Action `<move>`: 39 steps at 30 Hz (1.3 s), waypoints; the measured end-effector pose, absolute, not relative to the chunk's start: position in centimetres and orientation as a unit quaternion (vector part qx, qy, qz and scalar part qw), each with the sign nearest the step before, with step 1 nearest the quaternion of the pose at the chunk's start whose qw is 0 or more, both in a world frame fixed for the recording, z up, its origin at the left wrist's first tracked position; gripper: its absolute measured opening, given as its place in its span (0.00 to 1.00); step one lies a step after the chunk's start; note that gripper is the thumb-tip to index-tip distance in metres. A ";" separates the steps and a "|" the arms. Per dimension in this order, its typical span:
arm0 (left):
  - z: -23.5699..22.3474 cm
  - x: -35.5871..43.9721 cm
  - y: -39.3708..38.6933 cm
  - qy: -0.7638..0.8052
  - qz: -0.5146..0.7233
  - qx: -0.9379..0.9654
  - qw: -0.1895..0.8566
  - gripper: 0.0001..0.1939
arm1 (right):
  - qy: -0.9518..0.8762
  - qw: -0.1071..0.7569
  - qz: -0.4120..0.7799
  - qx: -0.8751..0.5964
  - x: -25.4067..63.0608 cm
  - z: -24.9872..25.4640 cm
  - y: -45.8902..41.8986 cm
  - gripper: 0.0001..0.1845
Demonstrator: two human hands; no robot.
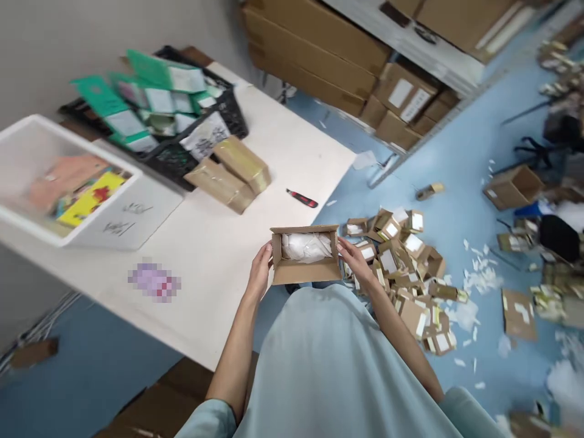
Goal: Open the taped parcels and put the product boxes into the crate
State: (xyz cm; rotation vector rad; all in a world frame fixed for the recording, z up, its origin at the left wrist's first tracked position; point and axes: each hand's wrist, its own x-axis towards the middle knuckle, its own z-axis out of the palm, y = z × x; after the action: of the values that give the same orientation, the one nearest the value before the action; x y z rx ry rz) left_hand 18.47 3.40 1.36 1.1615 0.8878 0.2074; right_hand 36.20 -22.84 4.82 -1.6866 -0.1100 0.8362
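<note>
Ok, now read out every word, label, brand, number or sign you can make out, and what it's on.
Nothing is readable for certain.
White plastic bin: handwritten marks, too blurred.
Paper sheet on the black crate: bold dark marks, illegible.
Cardboard box on the shelf: white labels, too blurred.
Discarded boxes on the floor: white labels, too small.
Held cardboard box: no text visible.

The open brown rectangular box is matt cardboard, holding crumpled, thin white paper. Two closed oblong brown boxes are cardboard with glossy tape. The white bin and black perforated crate look like plastic, the bin smooth. The white tabletop appears smooth and matt; the pale blue garment is matt cloth.
</note>
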 end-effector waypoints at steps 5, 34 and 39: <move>1.4 24.8 -0.9 0.320 0.012 0.581 0.748 0.36 | 0.042 0.619 0.275 -0.735 35.1 4.6 -30.7 0.48; 5.1 53.1 -35.0 -0.039 -0.218 0.699 0.680 0.25 | 0.356 0.495 -0.145 -0.779 43.0 2.8 -63.4 0.40; 2.4 49.6 -24.1 0.175 -0.150 0.667 0.709 0.25 | 0.180 0.562 0.078 -0.804 48.8 0.2 -51.5 0.40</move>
State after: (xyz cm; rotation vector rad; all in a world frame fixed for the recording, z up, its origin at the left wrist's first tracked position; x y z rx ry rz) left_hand 49.59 -24.08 2.44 1.4802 0.3887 -0.3338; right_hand 48.77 -51.45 0.17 -1.8935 0.4249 0.1833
